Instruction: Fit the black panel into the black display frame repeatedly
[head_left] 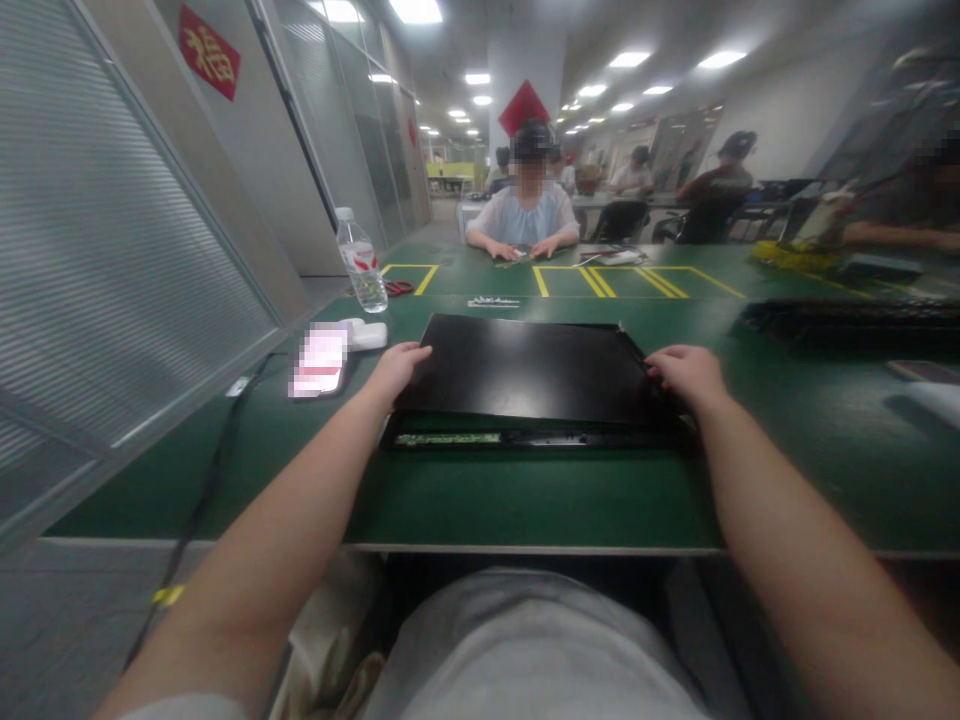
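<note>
A flat black cover panel (529,368) lies over a black chassis on the green table (525,500). The chassis's near edge (525,438) sticks out below the panel and shows a green circuit board strip. My left hand (399,370) grips the panel's left edge, fingers curled over it. At the right edge, my right hand (686,373) grips the panel the same way. Both forearms reach in from the bottom of the head view.
A phone (321,362) and a white object (366,333) lie left of the panel, with a water bottle (360,260) and red scissors (399,288) behind. Another black unit (847,322) lies at the right. A person (525,215) sits across the table; others sit further back.
</note>
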